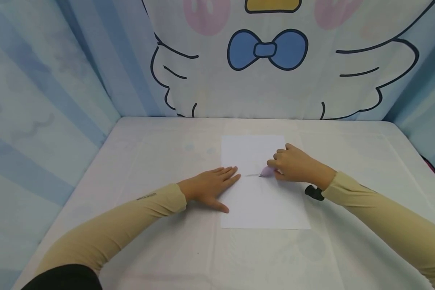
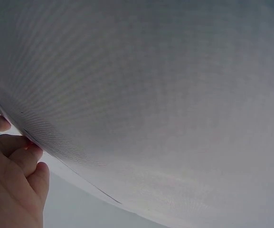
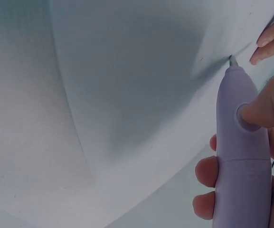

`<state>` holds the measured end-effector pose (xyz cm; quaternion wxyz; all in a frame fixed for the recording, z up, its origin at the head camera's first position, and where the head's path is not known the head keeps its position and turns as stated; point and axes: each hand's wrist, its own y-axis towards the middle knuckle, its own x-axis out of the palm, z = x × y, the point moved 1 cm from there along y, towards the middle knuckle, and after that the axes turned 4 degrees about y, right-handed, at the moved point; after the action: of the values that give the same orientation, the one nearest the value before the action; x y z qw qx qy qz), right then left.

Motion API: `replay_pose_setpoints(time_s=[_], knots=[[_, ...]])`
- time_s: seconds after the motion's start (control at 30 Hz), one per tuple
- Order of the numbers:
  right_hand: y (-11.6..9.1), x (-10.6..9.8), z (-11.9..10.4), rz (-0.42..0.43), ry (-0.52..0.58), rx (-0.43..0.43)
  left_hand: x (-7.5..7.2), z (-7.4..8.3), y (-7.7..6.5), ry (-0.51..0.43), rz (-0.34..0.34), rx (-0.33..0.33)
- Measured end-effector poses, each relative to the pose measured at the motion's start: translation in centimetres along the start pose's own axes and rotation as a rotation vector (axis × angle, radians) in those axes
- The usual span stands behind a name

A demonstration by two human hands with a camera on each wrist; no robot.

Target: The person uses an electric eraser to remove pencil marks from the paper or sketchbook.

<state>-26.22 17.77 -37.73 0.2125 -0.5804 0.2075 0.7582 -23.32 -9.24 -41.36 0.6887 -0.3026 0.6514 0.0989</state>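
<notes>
My right hand (image 1: 293, 164) grips a light purple, pen-shaped electric eraser (image 3: 241, 142). In the right wrist view the thumb rests on its round button (image 3: 247, 117), with fingers curled round the far side. Its narrow tip (image 3: 233, 61) meets the white paper (image 1: 264, 209) at the right end of a short grey line (image 1: 251, 175). My left hand (image 1: 212, 187) lies with fingers spread across the paper's left edge, left of that line. Only part of the left hand (image 2: 13, 175) appears in the left wrist view, beside a large pale surface.
The paper lies on a white-covered table (image 1: 159, 161). A black wrist camera (image 1: 314, 192) sits under the right wrist. Behind the table hangs a printed cloth (image 1: 210, 92) with a bow tie, and a blue patterned curtain (image 1: 50, 121) stands at the left.
</notes>
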Motion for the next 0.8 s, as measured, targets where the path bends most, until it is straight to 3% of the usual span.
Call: replay_pose_setpoints(time_s=[0.8], knots=[[0.27,-0.12,-0.29,0.043,-0.011,-0.025,0.00,0.05,0.10,-0.004,-0.010,-0.007]])
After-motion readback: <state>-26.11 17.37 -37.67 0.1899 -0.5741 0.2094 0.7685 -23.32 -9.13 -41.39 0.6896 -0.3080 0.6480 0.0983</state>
